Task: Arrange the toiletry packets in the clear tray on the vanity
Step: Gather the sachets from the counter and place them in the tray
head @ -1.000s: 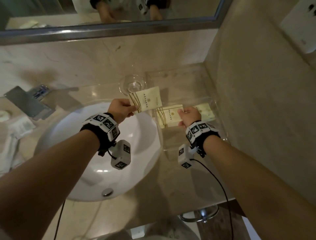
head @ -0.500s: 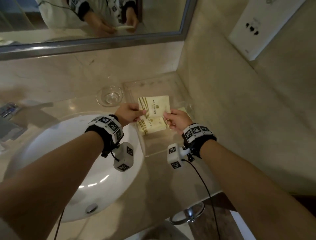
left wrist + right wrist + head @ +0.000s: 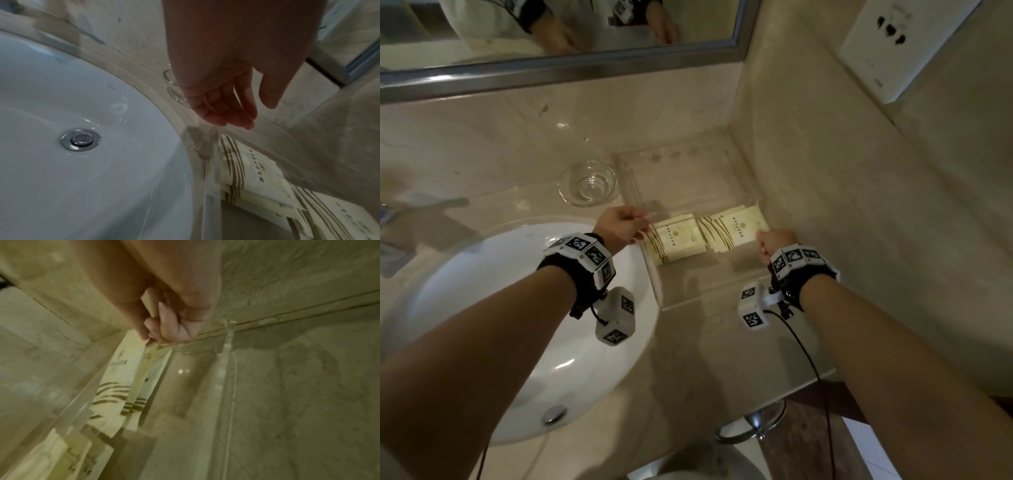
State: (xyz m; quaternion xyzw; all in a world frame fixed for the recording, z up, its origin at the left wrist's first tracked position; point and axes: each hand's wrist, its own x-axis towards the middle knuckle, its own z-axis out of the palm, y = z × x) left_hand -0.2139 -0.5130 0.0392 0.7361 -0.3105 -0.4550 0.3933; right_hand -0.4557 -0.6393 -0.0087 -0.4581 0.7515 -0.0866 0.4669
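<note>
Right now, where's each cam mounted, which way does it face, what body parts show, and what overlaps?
Head: on the head, looking down at the clear tray; both forearms, left hand, right hand.
Left wrist: along the relaxed left hand over the sink.
Right wrist: along the right hand, fingers pinching a packet.
Shared: all three show packets in the tray.

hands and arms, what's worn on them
Bare forearms, no sleeves. Each wrist has a black strap with a band of white blocks bearing black square markers, left band, right band. A white marker-covered camera pod hangs beneath each, trailing a thin black cable.
</note>
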